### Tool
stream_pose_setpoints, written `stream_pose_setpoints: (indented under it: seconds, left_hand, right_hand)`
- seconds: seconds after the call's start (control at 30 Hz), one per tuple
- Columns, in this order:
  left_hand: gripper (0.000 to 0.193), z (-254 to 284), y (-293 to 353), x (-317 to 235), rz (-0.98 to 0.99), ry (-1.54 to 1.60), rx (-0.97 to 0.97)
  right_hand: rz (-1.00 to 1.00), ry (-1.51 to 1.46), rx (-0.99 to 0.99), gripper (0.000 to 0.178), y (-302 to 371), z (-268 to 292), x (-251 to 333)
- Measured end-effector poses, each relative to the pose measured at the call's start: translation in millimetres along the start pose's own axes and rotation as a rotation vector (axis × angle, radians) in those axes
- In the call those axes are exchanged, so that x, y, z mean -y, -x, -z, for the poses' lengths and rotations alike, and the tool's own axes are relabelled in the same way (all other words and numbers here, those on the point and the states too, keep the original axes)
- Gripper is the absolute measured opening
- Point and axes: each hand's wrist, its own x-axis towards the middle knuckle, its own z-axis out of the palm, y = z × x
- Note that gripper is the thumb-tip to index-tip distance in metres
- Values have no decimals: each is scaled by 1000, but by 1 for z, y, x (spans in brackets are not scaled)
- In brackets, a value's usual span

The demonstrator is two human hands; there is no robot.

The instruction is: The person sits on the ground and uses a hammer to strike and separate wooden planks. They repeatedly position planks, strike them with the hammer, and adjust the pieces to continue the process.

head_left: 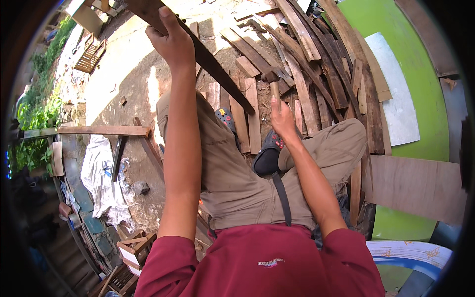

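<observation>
My left hand [174, 43] is raised at the upper left, its fingers closed round a long dark wooden plank [210, 64]. The plank slants down to the right, its lower end near the boards between my feet. In my right hand [282, 119] is a hammer [270, 77], gripped by its wooden handle with the head pointing away from me. The hammer head is apart from the plank, to the right of it. Beneath the hammer, loose boards [253, 116] lie on the ground beside my dark clogs [267, 148].
A heap of wooden boards [302, 54] covers the ground ahead and right. Green and white panels [393, 89] stand at the right. A wooden trestle [106, 130] and a white cloth [101, 173] are at the left. A slatted crate [90, 54] lies farther off.
</observation>
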Motion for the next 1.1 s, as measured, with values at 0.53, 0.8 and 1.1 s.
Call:
stream_pose_setpoints:
  seconds: [0.53,0.8,1.1]
  left_hand:
    - [60,3,3,-8,57,114,-36]
    - [73,10,-2,-13,83,46,7]
    - [67,2,5,-10,61,228,106]
  right_hand:
    - [-1207,-1565,138,43,-3,-35,-39]
    - [-1118,-1764,466,34,10,-14,-17]
    - [-788,-1538,695,27,17,1,30]
